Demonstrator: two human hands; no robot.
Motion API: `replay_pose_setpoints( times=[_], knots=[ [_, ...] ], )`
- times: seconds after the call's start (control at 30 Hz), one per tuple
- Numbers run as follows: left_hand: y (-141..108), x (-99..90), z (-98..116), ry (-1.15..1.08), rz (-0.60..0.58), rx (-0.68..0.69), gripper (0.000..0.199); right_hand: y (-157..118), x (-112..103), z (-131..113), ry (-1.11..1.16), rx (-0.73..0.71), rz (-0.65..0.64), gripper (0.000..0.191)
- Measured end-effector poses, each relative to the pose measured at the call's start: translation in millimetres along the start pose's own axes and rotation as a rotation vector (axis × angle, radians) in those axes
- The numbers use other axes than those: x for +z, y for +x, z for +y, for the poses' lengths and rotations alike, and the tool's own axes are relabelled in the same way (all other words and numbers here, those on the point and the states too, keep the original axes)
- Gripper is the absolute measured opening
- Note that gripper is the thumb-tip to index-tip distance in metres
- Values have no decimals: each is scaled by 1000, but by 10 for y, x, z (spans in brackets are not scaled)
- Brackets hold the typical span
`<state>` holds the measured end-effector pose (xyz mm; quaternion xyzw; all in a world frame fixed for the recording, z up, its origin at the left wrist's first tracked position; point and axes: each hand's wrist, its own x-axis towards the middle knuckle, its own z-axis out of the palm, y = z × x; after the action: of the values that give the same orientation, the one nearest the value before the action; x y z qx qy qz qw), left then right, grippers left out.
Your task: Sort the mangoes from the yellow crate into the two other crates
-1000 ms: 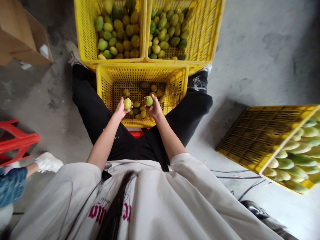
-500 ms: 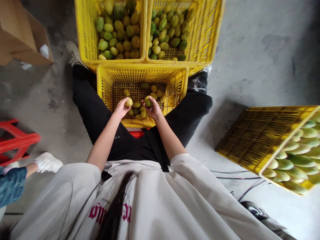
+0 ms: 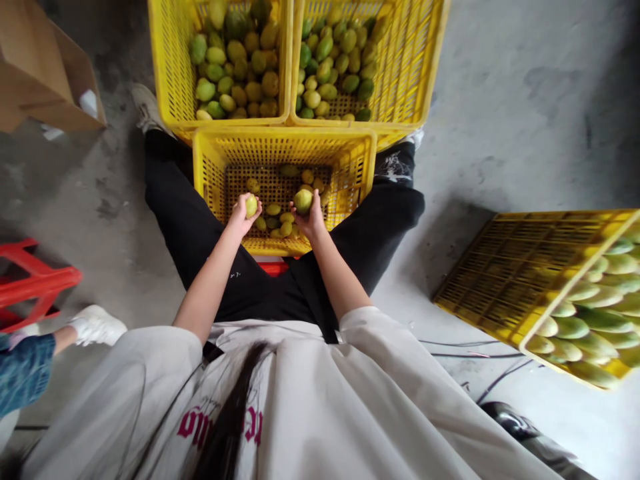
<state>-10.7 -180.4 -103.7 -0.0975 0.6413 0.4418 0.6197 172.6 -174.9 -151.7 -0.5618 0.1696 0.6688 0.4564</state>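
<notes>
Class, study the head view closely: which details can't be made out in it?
All in the head view:
Underside of the smaller fruit: hidden by the left hand.
Underside of the larger fruit: hidden by the right hand.
Full shirt lettering: partly covered by hair.
Far ends of the two upper crates: cut off by the top edge.
Dark shiny object: too blurred to identify.

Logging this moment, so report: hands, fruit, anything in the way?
Left hand: grip on yellow fruit. Right hand: grip on greener fruit. Both over near crate; no obstruction seen between them.
</notes>
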Motion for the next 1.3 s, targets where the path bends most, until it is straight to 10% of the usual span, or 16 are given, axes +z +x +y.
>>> replay_pose_setpoints(
  times=[0.13,0.53,0.83,1.3],
  knots=[
    [73,-35,-22,23,31,3,33,-30,-1,6,-68,-28,-3,10],
    [84,-58,-24,96,10,-126,42,-23,-61,-47,-123,26,-134,51],
    [148,-133,-3,56,109,-127,30,-42,-52,-30,-10,-80,-133,7],
    [13,-51,-18,95,18,-168,11,59,-95,40,-52,-79,-139,17]
  ],
)
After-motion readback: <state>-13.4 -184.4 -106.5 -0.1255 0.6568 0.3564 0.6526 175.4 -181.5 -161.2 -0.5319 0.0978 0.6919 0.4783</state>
